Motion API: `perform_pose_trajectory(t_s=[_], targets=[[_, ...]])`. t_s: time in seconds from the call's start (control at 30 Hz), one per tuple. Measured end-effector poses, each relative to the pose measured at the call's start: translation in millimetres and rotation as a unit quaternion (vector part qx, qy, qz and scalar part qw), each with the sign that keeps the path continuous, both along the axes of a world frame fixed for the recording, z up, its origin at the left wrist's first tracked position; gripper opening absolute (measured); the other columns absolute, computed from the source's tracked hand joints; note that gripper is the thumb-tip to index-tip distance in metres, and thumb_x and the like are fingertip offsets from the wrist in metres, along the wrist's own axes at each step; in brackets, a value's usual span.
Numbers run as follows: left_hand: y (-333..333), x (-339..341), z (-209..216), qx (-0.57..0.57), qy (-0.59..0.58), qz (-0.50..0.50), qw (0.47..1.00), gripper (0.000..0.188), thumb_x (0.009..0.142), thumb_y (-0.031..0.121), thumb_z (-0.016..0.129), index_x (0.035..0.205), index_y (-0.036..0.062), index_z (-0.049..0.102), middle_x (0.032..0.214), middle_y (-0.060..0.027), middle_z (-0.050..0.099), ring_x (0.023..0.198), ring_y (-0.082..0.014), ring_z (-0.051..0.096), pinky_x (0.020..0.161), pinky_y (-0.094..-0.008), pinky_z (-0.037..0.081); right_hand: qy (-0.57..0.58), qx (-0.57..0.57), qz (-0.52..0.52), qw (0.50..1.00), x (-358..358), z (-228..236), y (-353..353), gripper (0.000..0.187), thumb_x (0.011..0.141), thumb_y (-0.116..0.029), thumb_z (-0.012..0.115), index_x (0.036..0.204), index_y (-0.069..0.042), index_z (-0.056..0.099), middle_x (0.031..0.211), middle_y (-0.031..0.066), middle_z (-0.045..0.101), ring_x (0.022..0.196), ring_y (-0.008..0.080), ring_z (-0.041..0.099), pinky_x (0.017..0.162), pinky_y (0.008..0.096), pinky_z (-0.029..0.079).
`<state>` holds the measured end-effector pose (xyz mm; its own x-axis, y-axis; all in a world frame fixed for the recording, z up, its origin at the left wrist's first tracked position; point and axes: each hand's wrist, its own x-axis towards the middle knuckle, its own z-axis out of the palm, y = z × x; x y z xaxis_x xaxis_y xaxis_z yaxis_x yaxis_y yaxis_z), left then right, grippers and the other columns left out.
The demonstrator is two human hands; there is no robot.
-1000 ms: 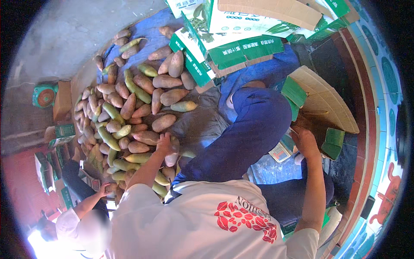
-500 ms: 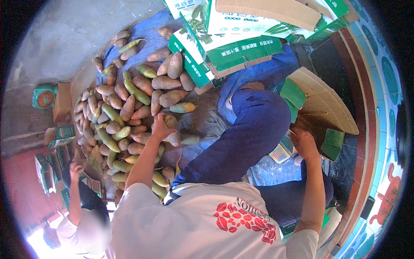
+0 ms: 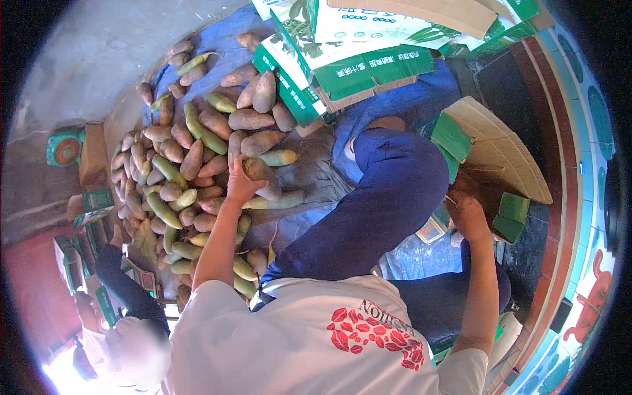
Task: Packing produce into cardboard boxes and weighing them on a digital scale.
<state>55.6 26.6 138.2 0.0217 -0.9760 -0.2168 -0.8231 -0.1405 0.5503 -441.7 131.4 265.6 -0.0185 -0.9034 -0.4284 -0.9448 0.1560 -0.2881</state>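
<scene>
Soil-coated and green radishes (image 3: 204, 135) lie in a broad heap to the left. My left hand (image 3: 241, 183) is closed round a brownish radish (image 3: 268, 184) at the heap's right edge. Just below it a long pale-green radish (image 3: 280, 200) lies on the dark sheet. My right hand (image 3: 469, 216) is closed, beside the opened cardboard box (image 3: 503, 151) on the right. A thin pale tip shows at its fingers, too small to name. A small weighing scale (image 3: 431, 230) is partly hidden behind my knee, left of that hand.
Green-and-white cartons (image 3: 368, 66) stand at the far side, flaps open. A blue tarp (image 3: 230, 46) runs under the heap. At the lower left, another person (image 3: 125, 349) sits near more cartons (image 3: 72, 263). A green round device (image 3: 66, 149) is by the left wall.
My left hand has moved slightly up and left with the brownish radish. The pale-green radish below, blurred before, now shows clearly. The other person's raised hand has come down. My right hand barely moved.
</scene>
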Motion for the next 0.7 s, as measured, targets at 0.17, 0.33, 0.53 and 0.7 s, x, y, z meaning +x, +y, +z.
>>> perform_pose_trajectory(t_s=[0.17, 0.33, 0.53, 0.7], targets=[[1, -18, -2, 0.009, 0.001, 0.017, 1.0, 0.088, 0.049, 0.021, 0.082, 0.123, 0.0105, 0.035, 0.117, -0.0191, 0.038, 0.108, -0.0342, 0.044, 0.092, -0.0389, 0.042, -0.002, 0.009, -0.018, 1.0, 4, 2, -3, 0.025, 0.081, -0.015, 0.057, 0.102, -0.003, 0.061, 0.097, 0.0198, 0.061, 0.09, 0.037, 0.058, 0.079, 0.0418, 0.045], [1, -34, -29, 0.083, -0.039, 0.065, 0.994, 0.092, 0.05, 0.022, 0.083, 0.125, 0.0109, 0.032, 0.117, -0.0205, 0.035, 0.11, -0.037, 0.043, 0.091, -0.0413, 0.043, 0.009, -0.007, -0.001, 1.0, -2, -9, 2, 0.025, 0.081, -0.015, 0.057, 0.103, -0.004, 0.062, 0.094, 0.0207, 0.062, 0.088, 0.0374, 0.058, 0.078, 0.0423, 0.046], [-3, -28, -33, 0.116, -0.106, -0.008, 0.987, 0.093, 0.053, 0.028, 0.084, 0.126, 0.0123, 0.03, 0.118, -0.021, 0.038, 0.107, -0.0384, 0.047, 0.088, -0.0423, 0.045, 0.002, -0.01, -0.008, 1.0, 2, -3, -4, 0.024, 0.08, -0.016, 0.057, 0.101, -0.006, 0.062, 0.09, 0.0206, 0.062, 0.085, 0.037, 0.059, 0.076, 0.0432, 0.046], [1, -33, -35, 0.174, -0.145, -0.078, 0.971, 0.092, 0.052, 0.029, 0.084, 0.126, 0.0139, 0.031, 0.12, -0.0204, 0.039, 0.108, -0.0379, 0.049, 0.089, -0.0436, 0.045, 0.044, -0.03, 0.02, 0.998, 1, 0, 1, 0.021, 0.08, -0.021, 0.058, 0.093, -0.004, 0.062, 0.084, 0.0202, 0.062, 0.081, 0.037, 0.059, 0.072, 0.0451, 0.046]])
